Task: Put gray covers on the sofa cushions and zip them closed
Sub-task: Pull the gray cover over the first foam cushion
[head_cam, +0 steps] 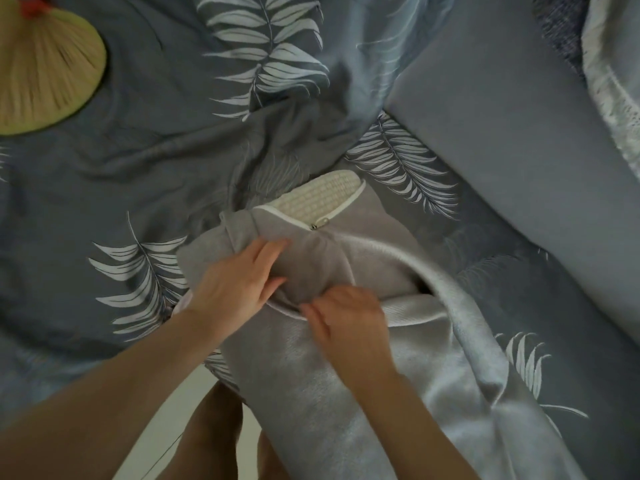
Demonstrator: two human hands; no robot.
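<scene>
Nearest the camera, two bare forearms reach forward over a gray cover [311,386] that drapes toward the viewer off the edge of a bed. At the cover's open mouth, the right hand [349,323] has its fingers curled down, pinching the white-edged rim of the fabric. Just beside it and slightly farther on, the left hand [239,282] lies flatter on a bunched fold of the same cover, fingers fairly straight and spread a little, thumb tucked toward the rim; whether it grips or only presses is hard to tell. Beyond the hands, a cream, grid-textured cushion [322,195] pokes out of a partly open zipper, whose metal pull [314,226] sits at the end of the white zipper tape. Underneath everything spreads a gray leaf-print sheet [173,150]. Farther right lies a plain blue-gray pillow [512,140], and at the far left a straw fan [41,64].
</scene>
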